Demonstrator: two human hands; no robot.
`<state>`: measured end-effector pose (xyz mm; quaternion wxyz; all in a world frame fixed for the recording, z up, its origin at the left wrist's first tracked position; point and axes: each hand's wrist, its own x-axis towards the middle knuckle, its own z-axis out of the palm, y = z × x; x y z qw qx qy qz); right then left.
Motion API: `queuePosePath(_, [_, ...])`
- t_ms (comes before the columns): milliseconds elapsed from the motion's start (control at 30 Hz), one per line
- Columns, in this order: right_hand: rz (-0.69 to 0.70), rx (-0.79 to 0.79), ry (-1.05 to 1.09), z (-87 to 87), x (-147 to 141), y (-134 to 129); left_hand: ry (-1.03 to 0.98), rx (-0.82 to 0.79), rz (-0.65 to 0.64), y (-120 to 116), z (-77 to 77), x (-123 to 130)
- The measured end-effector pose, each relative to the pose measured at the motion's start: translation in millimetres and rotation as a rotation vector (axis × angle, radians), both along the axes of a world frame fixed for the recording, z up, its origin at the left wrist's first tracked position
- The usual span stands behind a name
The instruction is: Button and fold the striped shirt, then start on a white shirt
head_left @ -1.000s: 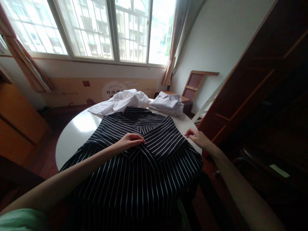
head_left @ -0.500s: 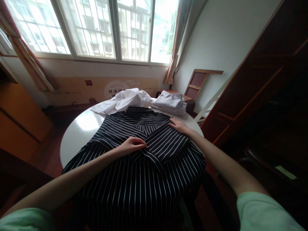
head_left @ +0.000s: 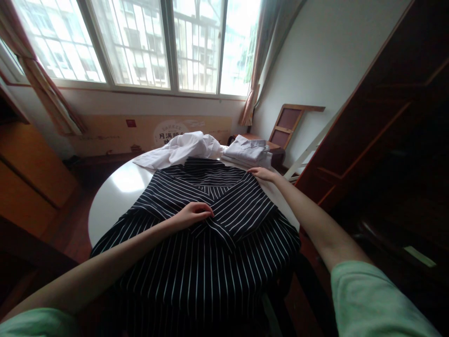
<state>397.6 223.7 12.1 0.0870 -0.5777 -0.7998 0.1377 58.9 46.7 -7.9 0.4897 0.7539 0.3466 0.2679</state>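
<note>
Head view: the black shirt with white stripes (head_left: 206, 267) lies spread out over the middle of the tabletop (head_left: 105, 210). Its low part hangs down over the near edge. Two wide flaps, which look like the sleeves, are bent inward and meet near the middle of the shirt, so that much of the folding looks done. The right flap (head_left: 242, 206) lies nearly flat, with its lower tip pointing to the near edge. The long low part is not folded up, and the sides are not tucked in, so the shirt looks only part of the way to a small, neat shape.

The left hand (head_left: 196, 213) is bent, with its thumb and finger tips close together on the cloth where the flaps meet. I cannot tell if it pinches the cloth or just presses on it. The right hand (head_left: 261, 173) reaches to the top of the right flap, near the tabletop's right edge. Its finger tips touch the cloth there, but I cannot tell if they grip it.

Past the shirt, by the far edge, a white cloth (head_left: 185, 149) sits in a loose, puffy heap, not folded. Near the far right corner is a pile of pale folded clothes (head_left: 247, 150), which looks finished. Beyond the far edge are a long printed board (head_left: 115, 133) and a big bright window (head_left: 140, 47).
</note>
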Motion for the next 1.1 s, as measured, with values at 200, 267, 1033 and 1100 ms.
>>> queuePosePath(200, [-0.046, -0.083, -0.255, 14.9, -22, 10, -0.027, -0.033, 0.021, -2, 0.9, 1])
queuePosePath(267, [-0.085, -0.066, -0.296, 16.5, -24, 11, -0.041, -0.042, 0.044, -2, 1.0, 2])
queuePosePath(1033, [-0.345, 0.279, -0.272, 0.7, -55, -25, 0.071, 0.257, 0.359, -5, -12.0, 5])
queuePosePath(1100, [-0.284, 0.325, -0.221, 3.0, -63, -36, 0.080, 0.266, 0.369, -3, -11.5, 4])
